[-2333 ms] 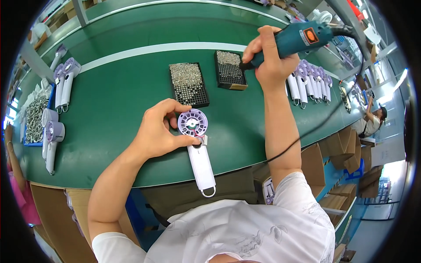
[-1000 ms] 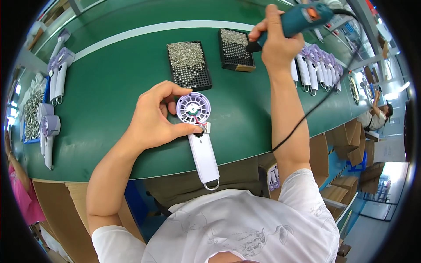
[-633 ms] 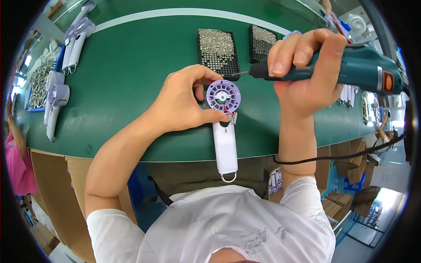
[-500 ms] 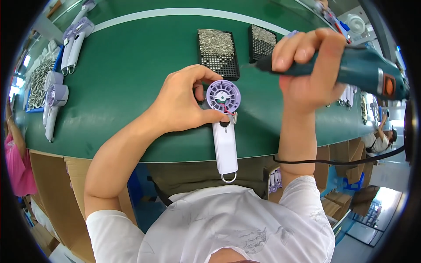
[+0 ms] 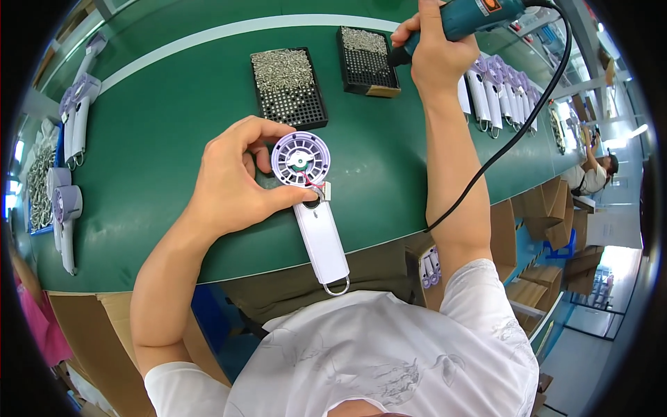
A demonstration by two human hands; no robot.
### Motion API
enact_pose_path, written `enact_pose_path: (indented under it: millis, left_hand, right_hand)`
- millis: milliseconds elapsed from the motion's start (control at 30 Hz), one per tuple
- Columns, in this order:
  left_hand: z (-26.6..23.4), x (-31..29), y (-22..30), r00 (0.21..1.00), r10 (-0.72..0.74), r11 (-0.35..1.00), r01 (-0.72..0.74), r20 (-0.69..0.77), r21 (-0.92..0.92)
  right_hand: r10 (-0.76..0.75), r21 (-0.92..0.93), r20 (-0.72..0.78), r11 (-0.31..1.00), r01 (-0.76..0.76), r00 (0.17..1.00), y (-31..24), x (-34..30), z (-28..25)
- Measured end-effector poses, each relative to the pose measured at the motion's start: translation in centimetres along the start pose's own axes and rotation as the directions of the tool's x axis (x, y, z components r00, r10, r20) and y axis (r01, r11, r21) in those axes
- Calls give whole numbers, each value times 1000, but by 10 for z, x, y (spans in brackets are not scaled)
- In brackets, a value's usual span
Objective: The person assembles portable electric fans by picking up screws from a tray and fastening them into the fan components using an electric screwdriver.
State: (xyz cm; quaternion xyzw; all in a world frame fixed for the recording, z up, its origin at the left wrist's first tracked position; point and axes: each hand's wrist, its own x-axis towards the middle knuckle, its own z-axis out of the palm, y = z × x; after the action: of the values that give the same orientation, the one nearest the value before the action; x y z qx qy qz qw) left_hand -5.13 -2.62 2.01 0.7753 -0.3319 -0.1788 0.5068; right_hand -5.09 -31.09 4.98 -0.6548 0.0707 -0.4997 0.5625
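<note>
My left hand (image 5: 229,177) is closed around the round head of a handheld fan, thumb at the neck and fingers at the far rim. The fan (image 5: 325,250) has a white handle with a wire loop at its end; its purple head shows a spoked motor housing, with red wires and a small white connector at the neck. At the far right my right hand (image 5: 441,59) grips a teal electric screwdriver (image 5: 462,19). Its dark nose points left, over the right edge of a black screw tray (image 5: 365,73). The bit's tip cannot be made out.
Another black screw tray (image 5: 290,104), partly filled, lies beyond the fan. More fans stand in a row at right (image 5: 497,94) and a few lie at left (image 5: 66,205), near a blue bin of metal parts (image 5: 43,181). The screwdriver's black cable (image 5: 517,135) hangs across my right forearm.
My right hand has carried the screwdriver away from near the fan to the right-hand screw tray. My left hand still holds the fan; the whole view has shifted and turned somewhat.
</note>
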Motion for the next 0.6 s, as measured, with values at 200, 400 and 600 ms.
enact_pose_path:
  millis: [200, 400, 600]
  left_hand:
    - [1, -1, -8, 997, 83, 996, -83, 1, 43]
    - [1, -1, -10, 996, 85, 995, -85, 12, 48]
    - [0, -2, -9, 997, 78, 996, -78, 17, 51]
  right_hand:
    - [-19, 22, -11, 1000, 20, 1000, 0, 0, 1]
    - [44, 2, -5, 999, -44, 999, 2, -1, 2]
    - [19, 30, 10, 999, -19, 1000, 10, 2, 0]
